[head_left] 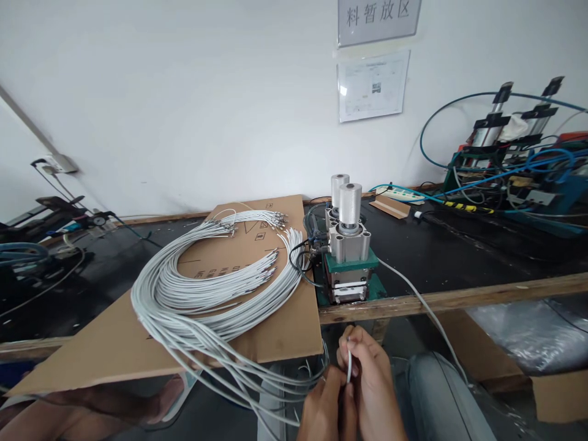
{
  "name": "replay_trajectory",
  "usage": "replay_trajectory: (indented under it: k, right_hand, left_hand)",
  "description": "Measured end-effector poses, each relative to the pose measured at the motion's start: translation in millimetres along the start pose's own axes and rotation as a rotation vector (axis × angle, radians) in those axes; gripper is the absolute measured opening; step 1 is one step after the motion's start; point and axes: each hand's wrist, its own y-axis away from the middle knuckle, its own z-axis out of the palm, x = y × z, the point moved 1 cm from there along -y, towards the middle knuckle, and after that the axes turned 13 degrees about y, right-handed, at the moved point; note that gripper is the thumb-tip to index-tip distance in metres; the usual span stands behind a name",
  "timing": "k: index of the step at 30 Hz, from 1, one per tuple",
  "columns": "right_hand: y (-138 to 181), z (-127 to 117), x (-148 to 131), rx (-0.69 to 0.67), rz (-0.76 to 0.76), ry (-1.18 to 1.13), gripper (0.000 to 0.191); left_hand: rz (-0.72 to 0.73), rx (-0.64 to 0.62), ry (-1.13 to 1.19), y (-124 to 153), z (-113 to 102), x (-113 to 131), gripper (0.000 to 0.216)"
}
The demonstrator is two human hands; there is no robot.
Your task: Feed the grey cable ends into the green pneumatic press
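Right hand (374, 383) pinches a wire (349, 366) upright at 6 o'clock, and the left hand (324, 404) curls shut on it below. They seem to be readying its end. The bundle (184, 294) lies at 10 o'clock and the press (350, 260) at 12. Any next move needs a straight, steady tip.

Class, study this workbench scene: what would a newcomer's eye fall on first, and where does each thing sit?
First, the big coil of thin grey-white wires lying on a flat brown cardboard sheet, left of centre. Right of it, at the bench edge, stands a small green-based machine with two silver knurled cylinders. Below, the right hand pinches a single grey-white wire, the left hand close beside it.
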Motion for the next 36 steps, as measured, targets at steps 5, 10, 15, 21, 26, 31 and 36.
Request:
replay_trajectory:
  k: [5,10,15,21,26,31,36]
  right_hand:
    - [-2,-5,0,0.028,-0.111,0.006,0.035]
    - [-4,-4,7,0.037,-0.028,-0.054,0.031]
    - [-1,-1,11,0.034,-0.036,-0.103,0.033]
    - [1,0,11,-0.05,-0.16,-0.019,0.032]
    - [3,0,6,-0.015,-0.246,0.106,0.029]
    - [-3,-2,2,0.002,-0.275,0.228,0.025]
    - [-4,-1,-1,-0.016,-0.242,0.285,0.021]
  left_hand:
    - [0.036,0.0,-0.103,3,-1,-2,0.023]
    - [0.089,0.023,-0.173,3,-2,1,0.027]
    - [0.124,0.053,-0.221,4,1,-2,0.037]
    - [0.141,0.119,-0.218,6,1,-1,0.032]
    - [0.129,0.109,-0.132,-1,-2,10,0.025]
    - [0.054,0.001,-0.097,-4,-3,9,0.025]
    - [0.044,-0.064,-0.011,-3,-3,7,0.035]
